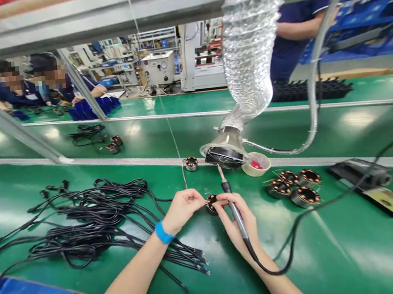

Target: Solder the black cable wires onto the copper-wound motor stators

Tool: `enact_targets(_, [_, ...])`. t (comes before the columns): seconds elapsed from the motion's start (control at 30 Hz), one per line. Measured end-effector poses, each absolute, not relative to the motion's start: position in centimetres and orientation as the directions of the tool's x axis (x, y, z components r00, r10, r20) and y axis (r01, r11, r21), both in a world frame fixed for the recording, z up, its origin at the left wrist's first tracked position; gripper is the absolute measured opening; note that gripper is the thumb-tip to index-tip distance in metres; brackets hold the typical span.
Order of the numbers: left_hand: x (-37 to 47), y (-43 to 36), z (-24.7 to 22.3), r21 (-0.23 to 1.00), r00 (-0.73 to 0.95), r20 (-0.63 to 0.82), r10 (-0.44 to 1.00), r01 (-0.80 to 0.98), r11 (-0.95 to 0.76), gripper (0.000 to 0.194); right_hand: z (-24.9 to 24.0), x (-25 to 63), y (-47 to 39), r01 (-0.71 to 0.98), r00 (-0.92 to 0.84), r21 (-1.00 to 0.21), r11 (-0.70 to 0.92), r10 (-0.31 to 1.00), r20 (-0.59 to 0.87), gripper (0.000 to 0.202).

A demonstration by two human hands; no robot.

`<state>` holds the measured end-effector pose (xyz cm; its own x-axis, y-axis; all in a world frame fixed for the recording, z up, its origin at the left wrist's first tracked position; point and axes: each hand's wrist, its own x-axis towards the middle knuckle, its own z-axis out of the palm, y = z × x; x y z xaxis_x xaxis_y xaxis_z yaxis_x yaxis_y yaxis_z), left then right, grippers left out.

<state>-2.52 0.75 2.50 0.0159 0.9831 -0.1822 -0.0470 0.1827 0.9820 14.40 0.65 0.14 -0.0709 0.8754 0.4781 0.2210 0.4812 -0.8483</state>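
Note:
A small round motor stator (211, 207) with copper windings stands on the green bench between my hands. My left hand (184, 209), with a blue band at the wrist, pinches a thin wire at the stator's left side. A black cable runs up behind that hand. My right hand (242, 219) holds a soldering iron (238, 215), its tip pointing up and away from the stator. The thumb and fingertips of this hand are also at the stator's right edge; whether they pinch a wire too is too small to tell.
Bundled black cables (85, 229) lie at left. Another stator (191, 163) sits behind my hands, several stators (301, 186) at right. A fume extractor (226, 155) hangs low beside a tape roll (256, 165). A soldering stand (370, 178) is far right; the iron's cord (293, 235) loops across. Co-workers (297, 33) are beyond.

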Motion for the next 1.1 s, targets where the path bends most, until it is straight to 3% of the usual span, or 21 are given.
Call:
enact_targets(0.27, [-2.1,1.0,1.2,0.972,-0.115,-0.213,0.97,-0.128,0.199,0.028,1.0,15.4,0.1,0.096,0.005,-0.945,0.312,0.95,0.314,0.031])
enact_targets(0.83, [-1.9,1.0,0.4,0.967,-0.093,-0.227,0.969,-0.137,0.214,0.034,0.3,16.2,-0.1,0.209,-0.084,-0.896,0.393,0.92,0.384,0.026])
enact_targets(1.1, [-2.1,1.0,0.2,0.969,-0.074,-0.213,0.974,-0.146,0.201,0.034,0.6,16.1,-0.3,0.138,-0.062,-0.93,0.341,0.94,0.335,0.026])
